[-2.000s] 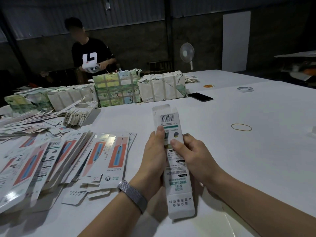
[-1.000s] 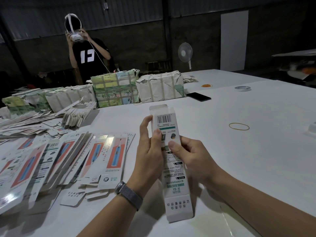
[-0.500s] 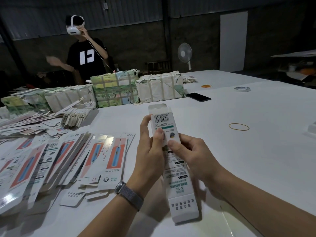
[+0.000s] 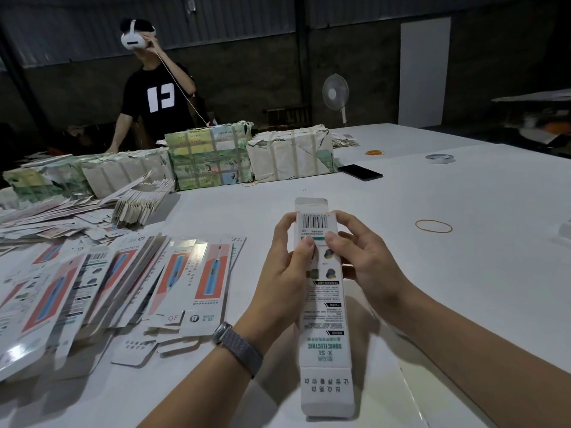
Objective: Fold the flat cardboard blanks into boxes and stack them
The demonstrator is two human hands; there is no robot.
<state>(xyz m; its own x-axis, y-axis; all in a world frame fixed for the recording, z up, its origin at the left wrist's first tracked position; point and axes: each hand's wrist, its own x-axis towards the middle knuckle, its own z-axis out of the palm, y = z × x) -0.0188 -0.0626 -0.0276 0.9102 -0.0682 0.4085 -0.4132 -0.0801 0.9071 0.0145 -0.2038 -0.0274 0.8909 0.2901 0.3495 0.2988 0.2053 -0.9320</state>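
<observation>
At centre, 6 o'clock: a long white box (image 4: 324, 307) is held above the white worktop (image 4: 463, 242), its length running from 12 to 6 o'clock, barcode end far, end flaps sticking out at both ends.
Left hand (image 4: 287, 267): fingers curled round the box's left edge, thumb pressed on the printed face below the barcode; a grey band sits on the wrist.
Right hand (image 4: 361, 257): pinches the box's right edge, thumb on the face beside the left thumb.
Flat blanks (image 4: 117, 282): fanned and overlapping at 9 o'clock, lying on the worktop well left of the box.
Wrapped bundles (image 4: 210, 156): in a row at 11 to 12 o'clock.
Rubber band (image 4: 433, 226): at 2 o'clock, lying apart from the hands.
Phone (image 4: 360, 172): dark, at 1 o'clock beside the bundles.
Person in black shirt (image 4: 157, 97): standing at 11 o'clock behind the bundles, one hand raised to a white headset.
</observation>
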